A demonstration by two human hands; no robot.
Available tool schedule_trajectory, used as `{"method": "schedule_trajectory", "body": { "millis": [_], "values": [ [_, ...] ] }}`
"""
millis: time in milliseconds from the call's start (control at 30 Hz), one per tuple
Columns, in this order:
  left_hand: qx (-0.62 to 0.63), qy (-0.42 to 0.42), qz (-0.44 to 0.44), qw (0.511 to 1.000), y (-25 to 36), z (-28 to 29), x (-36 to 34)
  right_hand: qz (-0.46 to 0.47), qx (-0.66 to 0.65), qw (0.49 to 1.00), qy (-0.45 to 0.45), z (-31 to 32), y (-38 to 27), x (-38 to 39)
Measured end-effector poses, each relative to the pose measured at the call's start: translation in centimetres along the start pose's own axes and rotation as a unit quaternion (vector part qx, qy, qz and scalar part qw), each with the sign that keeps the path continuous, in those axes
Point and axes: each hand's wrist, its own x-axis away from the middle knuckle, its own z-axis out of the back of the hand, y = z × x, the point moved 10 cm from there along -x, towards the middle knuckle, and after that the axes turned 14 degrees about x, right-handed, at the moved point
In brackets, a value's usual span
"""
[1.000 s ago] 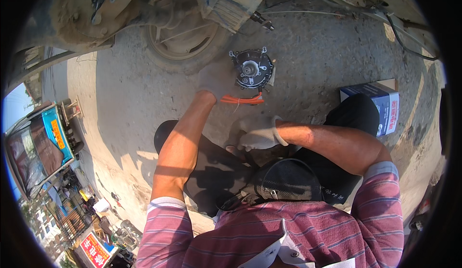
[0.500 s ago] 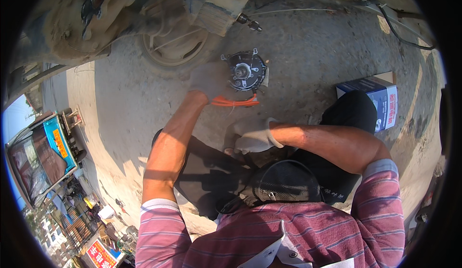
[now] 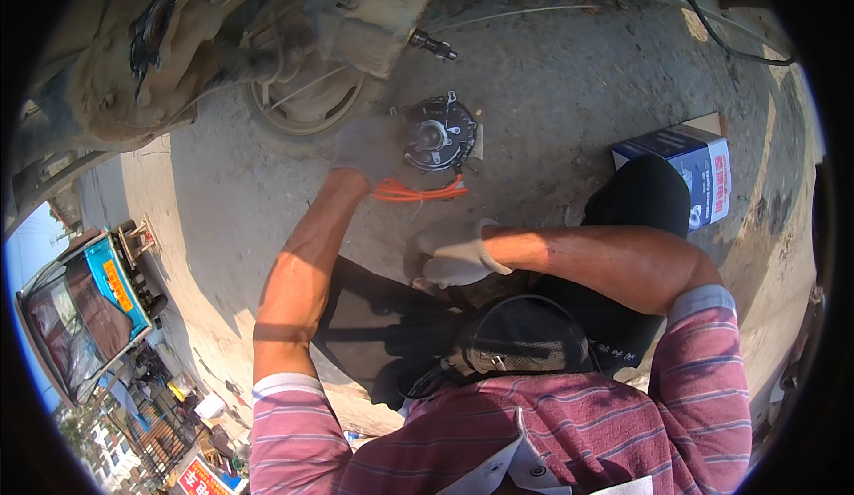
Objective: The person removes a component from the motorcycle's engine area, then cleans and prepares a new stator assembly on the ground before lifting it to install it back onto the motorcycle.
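A round black electric motor (image 3: 449, 133) with a silver central hub and metal mounting tabs sits on the ground ahead of me. A bundle of orange cables (image 3: 421, 193) lies along its near side. My left hand (image 3: 365, 148), in a grey glove, reaches to the motor's left edge. Motion and shade smear its fingers, so their grip is unclear. Nearer to me, my right hand (image 3: 455, 253), in a pale glove, hangs in front of my lap with curled fingers. Shadow hides what, if anything, they hold.
Overhead, a dusty vehicle underside carries a boxy housing with a splined shaft (image 3: 434, 45). Behind it stands a wheel (image 3: 311, 104). On the right is a blue and white cardboard box (image 3: 703, 170). A blue three-wheeled vehicle (image 3: 116, 273) stands far left.
The whole view has shifted slightly, moving the motor, box and vehicle parts a little leftward. My left hand stays beside the motor, and my right hand keeps its curled pose.
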Motion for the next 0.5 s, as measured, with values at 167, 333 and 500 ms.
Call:
{"method": "schedule_trajectory", "body": {
  "millis": [167, 333, 500],
  "values": [
    [-0.013, 0.007, -0.018, 1.0, 0.5, 0.2, -0.6, 0.011, 0.032, 0.999, -0.011, -0.3, 0.2, -0.3],
    [-0.026, -0.019, -0.033, 0.999, 1.1, 0.3, -1.4, 0.01, 0.046, 0.999, -0.009, -0.3, 0.1, -0.3],
    [-0.017, -0.036, -0.051, 0.998, 1.7, 0.5, -2.1, -0.009, 0.034, 0.999, 0.002, 0.4, -0.2, 0.2]
  ]
}}
